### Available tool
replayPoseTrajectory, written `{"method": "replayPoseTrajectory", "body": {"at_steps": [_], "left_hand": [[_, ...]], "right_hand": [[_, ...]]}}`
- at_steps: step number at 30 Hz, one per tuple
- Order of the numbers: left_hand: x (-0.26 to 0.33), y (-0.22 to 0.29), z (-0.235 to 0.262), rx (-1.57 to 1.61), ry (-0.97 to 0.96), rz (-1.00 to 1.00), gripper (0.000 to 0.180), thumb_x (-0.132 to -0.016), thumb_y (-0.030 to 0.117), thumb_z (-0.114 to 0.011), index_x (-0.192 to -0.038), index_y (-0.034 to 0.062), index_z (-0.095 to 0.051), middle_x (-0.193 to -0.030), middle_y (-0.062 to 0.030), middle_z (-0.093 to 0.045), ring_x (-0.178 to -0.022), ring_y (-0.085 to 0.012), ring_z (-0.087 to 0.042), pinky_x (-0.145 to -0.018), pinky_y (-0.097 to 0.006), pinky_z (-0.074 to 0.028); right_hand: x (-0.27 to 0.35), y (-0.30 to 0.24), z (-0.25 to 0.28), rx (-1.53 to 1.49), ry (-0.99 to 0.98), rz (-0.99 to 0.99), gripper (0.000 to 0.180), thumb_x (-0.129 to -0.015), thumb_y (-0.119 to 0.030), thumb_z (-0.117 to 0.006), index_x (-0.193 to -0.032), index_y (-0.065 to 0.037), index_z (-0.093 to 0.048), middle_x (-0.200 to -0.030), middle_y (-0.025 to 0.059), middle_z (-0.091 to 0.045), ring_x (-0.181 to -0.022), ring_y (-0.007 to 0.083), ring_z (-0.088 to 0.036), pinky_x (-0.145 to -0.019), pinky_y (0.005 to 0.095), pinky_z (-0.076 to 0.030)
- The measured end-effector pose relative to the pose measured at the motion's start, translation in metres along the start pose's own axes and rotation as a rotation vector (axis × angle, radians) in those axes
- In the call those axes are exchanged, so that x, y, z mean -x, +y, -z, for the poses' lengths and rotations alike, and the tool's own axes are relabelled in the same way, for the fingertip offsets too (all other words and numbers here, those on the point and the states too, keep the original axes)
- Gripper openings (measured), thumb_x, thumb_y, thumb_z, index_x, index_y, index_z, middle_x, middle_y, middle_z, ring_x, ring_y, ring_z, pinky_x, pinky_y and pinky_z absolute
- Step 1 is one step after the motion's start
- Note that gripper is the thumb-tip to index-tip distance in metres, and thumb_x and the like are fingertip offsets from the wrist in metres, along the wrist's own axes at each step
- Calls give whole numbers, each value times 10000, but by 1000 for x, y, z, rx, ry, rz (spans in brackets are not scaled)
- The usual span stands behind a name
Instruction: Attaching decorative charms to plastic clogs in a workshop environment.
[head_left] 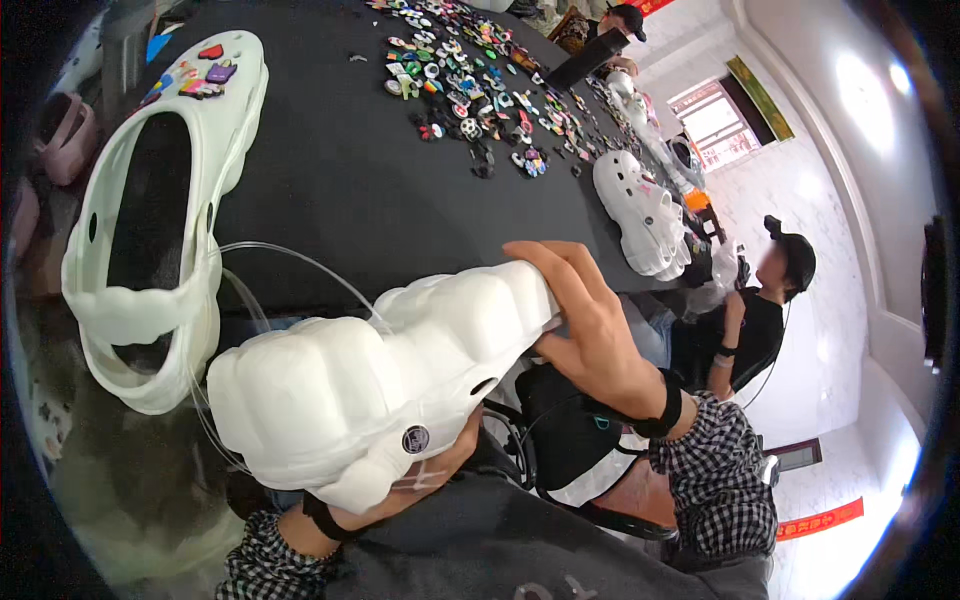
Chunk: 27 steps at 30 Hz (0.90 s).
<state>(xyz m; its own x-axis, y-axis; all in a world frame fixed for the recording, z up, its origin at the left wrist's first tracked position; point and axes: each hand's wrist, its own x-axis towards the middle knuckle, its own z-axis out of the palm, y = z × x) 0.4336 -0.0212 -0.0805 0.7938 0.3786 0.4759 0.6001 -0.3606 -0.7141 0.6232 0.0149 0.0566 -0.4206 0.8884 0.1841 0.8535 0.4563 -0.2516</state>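
Note:
A white foam clog with a thick, lumpy sole is held on its side above my lap. My right hand grips its far end, fingers over the top and thumb beneath. From below, my left hand holds the near end by the strap, its fingers mostly hidden behind the shoe. A dark round rivet shows on the strap. To the left, a pale clog with a black insole carries colourful charms on its toe. Clear cord runs between the two clogs.
Many small colourful charms are scattered across the far part of the black table. Another white clog stands at the table's right. A co-worker in a black cap sits beyond it. Pink shoes are at the far left.

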Motion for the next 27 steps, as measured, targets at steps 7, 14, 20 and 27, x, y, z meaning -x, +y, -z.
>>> {"method": "replayPoseTrajectory", "body": {"at_steps": [7, 14, 20, 27], "left_hand": [[-5, -10, 4, 628, -156, 116, 401, -936, 134, -496, -1303, -17, -554, -1327, -189, -559, -1167, -330, -600, -996, -476, -484], [-11, 5, 4, 705, -66, 323, 338, -926, 132, -574, -1244, 20, -600, -1215, -188, -625, -1135, -341, -604, -1002, -475, -458], [-12, -11, 4, 1115, 19, 454, 273, -870, 152, -675, -1117, 35, -676, -1145, -153, -666, -1065, -345, -632, -979, -461, -467], [-21, -17, 7, 1769, 70, 760, 319, -896, 160, -645, -1190, 36, -636, -1165, -117, -659, -1042, -250, -648, -920, -412, -498]], "right_hand": [[-14, 0, 2, -6, -18, 29, 666, -696, 39, -621, -1334, -93, -482, -1183, 171, -542, -1086, 394, -557, -903, 448, -489], [-12, 2, 3, -3, 1, 6, 617, -729, 0, -654, -1314, -96, -488, -1175, 167, -541, -1100, 393, -557, -902, 440, -500], [-9, -3, 13, -63, -56, 45, 693, -730, -1, -657, -1377, -96, -430, -1253, 194, -489, -1157, 410, -525, -942, 445, -490], [0, 9, 25, -149, -101, 128, 795, -762, -113, -758, -1455, -80, -371, -1429, 208, -401, -1262, 405, -467, -1024, 444, -446]]}}
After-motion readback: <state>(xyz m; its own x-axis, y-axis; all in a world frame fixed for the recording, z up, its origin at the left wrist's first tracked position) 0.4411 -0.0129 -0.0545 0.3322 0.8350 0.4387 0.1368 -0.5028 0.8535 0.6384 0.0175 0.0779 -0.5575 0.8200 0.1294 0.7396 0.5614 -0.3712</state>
